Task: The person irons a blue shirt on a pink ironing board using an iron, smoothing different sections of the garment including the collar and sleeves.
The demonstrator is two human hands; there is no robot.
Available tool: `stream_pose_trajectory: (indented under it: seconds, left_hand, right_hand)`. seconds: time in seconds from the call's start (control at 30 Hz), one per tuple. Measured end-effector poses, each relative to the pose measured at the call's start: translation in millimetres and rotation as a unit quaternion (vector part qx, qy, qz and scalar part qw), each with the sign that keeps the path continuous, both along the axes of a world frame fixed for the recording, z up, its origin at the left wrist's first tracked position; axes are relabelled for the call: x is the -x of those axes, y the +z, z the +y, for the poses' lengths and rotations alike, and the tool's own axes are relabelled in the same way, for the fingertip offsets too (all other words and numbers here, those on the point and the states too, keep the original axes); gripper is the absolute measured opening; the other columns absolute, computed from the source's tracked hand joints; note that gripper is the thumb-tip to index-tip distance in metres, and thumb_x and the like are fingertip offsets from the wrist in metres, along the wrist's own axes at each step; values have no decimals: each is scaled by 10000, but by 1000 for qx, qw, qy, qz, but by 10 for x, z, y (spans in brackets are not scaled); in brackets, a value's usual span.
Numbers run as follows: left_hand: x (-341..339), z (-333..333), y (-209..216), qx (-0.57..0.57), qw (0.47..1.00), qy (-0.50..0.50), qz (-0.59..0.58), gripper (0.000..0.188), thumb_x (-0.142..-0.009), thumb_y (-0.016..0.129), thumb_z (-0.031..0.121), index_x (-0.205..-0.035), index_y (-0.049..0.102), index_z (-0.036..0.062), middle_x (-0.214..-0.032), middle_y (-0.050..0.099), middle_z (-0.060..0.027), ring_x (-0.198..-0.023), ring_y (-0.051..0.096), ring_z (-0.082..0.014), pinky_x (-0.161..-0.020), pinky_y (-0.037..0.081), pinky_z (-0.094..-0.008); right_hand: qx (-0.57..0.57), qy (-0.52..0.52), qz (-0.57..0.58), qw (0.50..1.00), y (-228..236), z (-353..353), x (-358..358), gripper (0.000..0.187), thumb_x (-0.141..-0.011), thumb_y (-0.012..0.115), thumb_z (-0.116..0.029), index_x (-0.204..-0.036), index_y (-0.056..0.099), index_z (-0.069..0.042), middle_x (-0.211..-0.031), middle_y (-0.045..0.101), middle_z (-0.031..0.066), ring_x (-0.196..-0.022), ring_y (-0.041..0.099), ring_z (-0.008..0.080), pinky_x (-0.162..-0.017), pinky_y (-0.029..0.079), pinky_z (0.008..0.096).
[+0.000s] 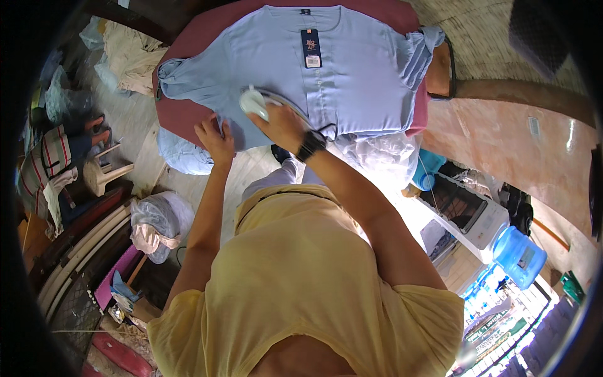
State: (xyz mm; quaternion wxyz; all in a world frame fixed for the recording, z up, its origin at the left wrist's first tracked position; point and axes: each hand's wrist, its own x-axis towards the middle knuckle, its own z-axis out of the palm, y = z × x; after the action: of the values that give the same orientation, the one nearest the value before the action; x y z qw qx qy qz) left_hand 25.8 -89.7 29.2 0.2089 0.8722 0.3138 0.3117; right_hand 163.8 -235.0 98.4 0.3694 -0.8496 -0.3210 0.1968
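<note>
A light blue blouse [270, 47] lies spread on a maroon-covered ironing board [179, 116], its neckline at the far side and both sleeves bunched outward. A dark hang tag [311, 48] rests on its front, left of the right sleeve and above the button strip. My right hand [281, 127] is wrapped round a pale iron [253, 102], which sits on the blouse's lower left front. Beside it, my left hand [217, 141] touches the near left edge of the cloth and board, fingers apart. The iron's soleplate is mostly hidden.
Pale blue cloth [182, 152] and clear plastic [383, 157] hang below the board's near edge. A wooden stool [103, 176] and a plastic-wrapped bundle [157, 220] stand at left. A blue water jug [519, 256] is at lower right. Someone's feet [99, 131] show at far left.
</note>
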Motion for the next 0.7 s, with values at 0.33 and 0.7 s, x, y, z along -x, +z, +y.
stream_pose_trajectory:
  seconds: [0.33,0.7]
  left_hand:
    - [-1520,-697,171,-37,887,-459,40,411,-952,536,58,-1356,527,133,-1430,493,-48,-1378,402,-257,-1132,312,-467]
    - [-1817,-784,-23,-200,818,-500,201,542,-1029,442,251,-1548,302,185,-1629,233,47,-1502,207,-166,-1235,152,-447]
  right_hand:
    - [-16,-140,-11,990,418,-1714,204,415,-878,733,-377,-809,641,22,-643,627,233,-601,648,409,-555,517,451]
    - [28,-254,-99,962,-230,-1737,158,311,-922,704,-291,-950,629,10,-743,674,195,-629,675,373,-587,525,425]
